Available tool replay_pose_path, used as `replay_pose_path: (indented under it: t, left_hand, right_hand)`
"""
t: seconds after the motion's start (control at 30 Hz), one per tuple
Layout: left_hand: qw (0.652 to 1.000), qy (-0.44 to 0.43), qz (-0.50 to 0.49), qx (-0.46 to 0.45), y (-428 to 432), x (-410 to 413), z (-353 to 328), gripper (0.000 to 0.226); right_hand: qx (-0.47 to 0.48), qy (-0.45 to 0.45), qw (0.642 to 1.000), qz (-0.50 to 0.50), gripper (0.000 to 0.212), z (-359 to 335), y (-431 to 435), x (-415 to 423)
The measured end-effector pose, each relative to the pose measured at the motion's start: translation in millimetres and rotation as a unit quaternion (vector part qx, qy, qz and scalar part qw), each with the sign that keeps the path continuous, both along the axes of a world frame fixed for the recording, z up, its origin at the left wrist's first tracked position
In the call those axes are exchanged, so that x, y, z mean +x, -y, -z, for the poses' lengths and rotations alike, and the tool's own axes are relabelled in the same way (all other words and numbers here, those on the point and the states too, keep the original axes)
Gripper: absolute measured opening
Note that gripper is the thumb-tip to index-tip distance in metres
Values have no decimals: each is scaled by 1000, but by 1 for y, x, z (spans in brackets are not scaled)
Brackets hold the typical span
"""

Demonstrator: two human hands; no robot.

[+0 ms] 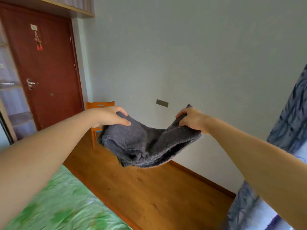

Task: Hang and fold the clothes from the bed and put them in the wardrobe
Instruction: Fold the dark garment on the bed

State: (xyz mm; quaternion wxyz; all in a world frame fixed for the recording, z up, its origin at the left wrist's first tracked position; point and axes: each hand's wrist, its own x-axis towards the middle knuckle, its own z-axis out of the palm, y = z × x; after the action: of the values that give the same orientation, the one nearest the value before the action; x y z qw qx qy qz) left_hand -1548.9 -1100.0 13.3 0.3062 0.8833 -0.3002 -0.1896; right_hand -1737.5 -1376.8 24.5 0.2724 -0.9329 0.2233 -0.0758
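A folded dark grey knitted garment (146, 143) hangs in the air between my two hands, sagging in the middle above the wooden floor. My left hand (111, 117) grips its left end from above, thumb and fingers curled over the cloth. My right hand (191, 119) grips the right end the same way. Both arms are stretched forward. The bed (66, 205) with a green sheet lies at the lower left, below my left arm. A glass-fronted wardrobe (10, 97) shows at the far left edge.
A red-brown door (48, 67) stands shut at the left. An orange wooden chair (98, 105) stands behind my left hand by the wall. Blue-and-white patterned fabric (292, 117) hangs along the right edge. Wooden floor (149, 193) runs between the bed and the grey wall.
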Motion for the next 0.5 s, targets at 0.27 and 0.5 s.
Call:
replay_pose_path:
  t: [0.27, 0.5]
  left_hand:
    - [1000, 14, 1, 4, 89, 12, 6, 55]
    - [1000, -3, -3, 6, 165, 70, 5, 53]
  right_hand:
    - [1, 8, 999, 41, 36, 16, 82, 9]
    - [-11, 16, 999, 29, 44, 22, 161, 65]
